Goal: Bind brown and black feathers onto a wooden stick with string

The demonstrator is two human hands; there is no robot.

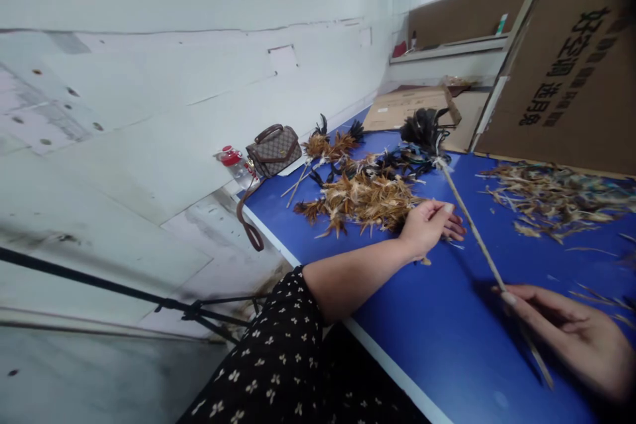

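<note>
My right hand (571,331) pinches a thin pale stick (472,228) between thumb and fingers near its lower end. The stick slants up and away over the blue table. A tuft of black feathers (422,129) sits at its far end, with pale binding just below it. Beside a heap of brown feathers (370,199), my left hand (432,228) has its thumb closed against curled fingers. What those fingers hold, if anything, I cannot make out. A small whitish wisp shows just under them.
Loose mottled feathers (556,195) spread over the blue table (437,318) at the right. Farther back lie brown-and-black feather bunches (332,146) on sticks. A handbag (275,152) and a red-capped bottle (238,165) stand by the wall. Cardboard (561,79) borders the right; a black tripod leg (99,278) crosses the left.
</note>
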